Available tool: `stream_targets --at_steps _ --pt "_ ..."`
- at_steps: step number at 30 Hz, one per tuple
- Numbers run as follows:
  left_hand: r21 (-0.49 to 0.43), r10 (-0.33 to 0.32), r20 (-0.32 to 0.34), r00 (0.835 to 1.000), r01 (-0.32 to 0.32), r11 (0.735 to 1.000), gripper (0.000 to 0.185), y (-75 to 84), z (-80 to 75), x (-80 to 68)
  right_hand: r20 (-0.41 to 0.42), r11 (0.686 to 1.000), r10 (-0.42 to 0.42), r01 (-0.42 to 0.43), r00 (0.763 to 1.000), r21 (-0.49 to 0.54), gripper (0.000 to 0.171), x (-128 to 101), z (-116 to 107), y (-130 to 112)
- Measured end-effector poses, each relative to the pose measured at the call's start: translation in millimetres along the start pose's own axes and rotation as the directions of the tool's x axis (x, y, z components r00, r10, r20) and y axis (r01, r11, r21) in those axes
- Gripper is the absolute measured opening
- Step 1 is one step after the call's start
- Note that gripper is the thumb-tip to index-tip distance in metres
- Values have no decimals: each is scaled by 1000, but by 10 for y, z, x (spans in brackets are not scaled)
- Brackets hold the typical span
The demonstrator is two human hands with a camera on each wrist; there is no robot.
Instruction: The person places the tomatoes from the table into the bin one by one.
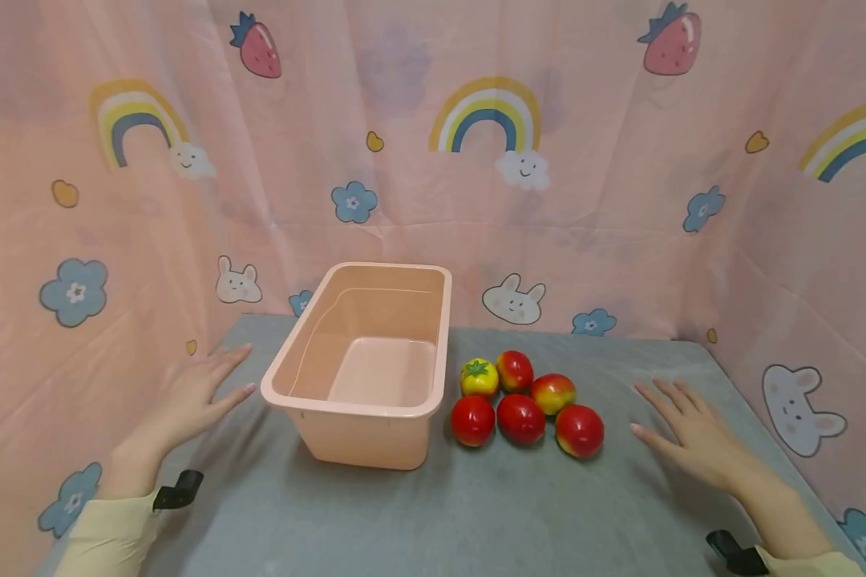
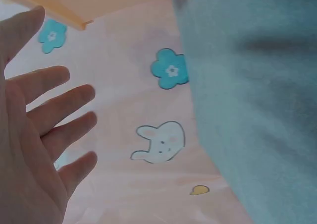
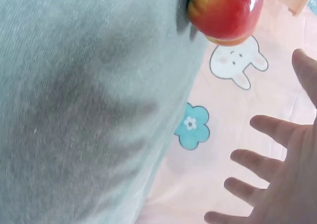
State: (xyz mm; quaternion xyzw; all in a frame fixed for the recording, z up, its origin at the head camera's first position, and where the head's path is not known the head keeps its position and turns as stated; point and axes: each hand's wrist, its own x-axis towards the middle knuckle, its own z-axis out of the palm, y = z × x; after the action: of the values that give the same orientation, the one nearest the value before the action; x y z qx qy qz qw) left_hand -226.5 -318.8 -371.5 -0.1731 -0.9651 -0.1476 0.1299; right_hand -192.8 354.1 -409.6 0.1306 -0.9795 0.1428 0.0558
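Pink plastic forms the bin (image 1: 364, 365), which is set near the bench's (image 1: 476, 513) back edge, left of centre; six toy fruits are clustered just beside its right wall, among them a yellow one (image 1: 479, 377) and a red apple (image 1: 580, 430) nearest the right hand (image 1: 685, 433); that hand is laid flat with fingers spread, nothing held, well apart from the fruit; the left hand (image 1: 195, 393) is likewise spread and empty near the bench's left edge, just beside the bin.

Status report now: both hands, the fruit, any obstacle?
Left hand open, right hand open. Six fruits beside empty bin. Nothing blocking.
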Motion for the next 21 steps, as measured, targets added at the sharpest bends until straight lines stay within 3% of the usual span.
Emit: stream_targets --at_steps 7,14,21 --pt "-70 15 -21 1000 -16 997 64 93 -132 -23 -24 999 -20 21 1000 42 76 30 26 -57" --pt "-137 62 -91 994 -74 988 58 225 -262 -55 -77 991 -73 81 994 102 73 58 84 -161" --pt "-175 75 -71 995 -86 981 55 337 -373 -62 -73 986 -78 88 994 144 74 104 174 -210"
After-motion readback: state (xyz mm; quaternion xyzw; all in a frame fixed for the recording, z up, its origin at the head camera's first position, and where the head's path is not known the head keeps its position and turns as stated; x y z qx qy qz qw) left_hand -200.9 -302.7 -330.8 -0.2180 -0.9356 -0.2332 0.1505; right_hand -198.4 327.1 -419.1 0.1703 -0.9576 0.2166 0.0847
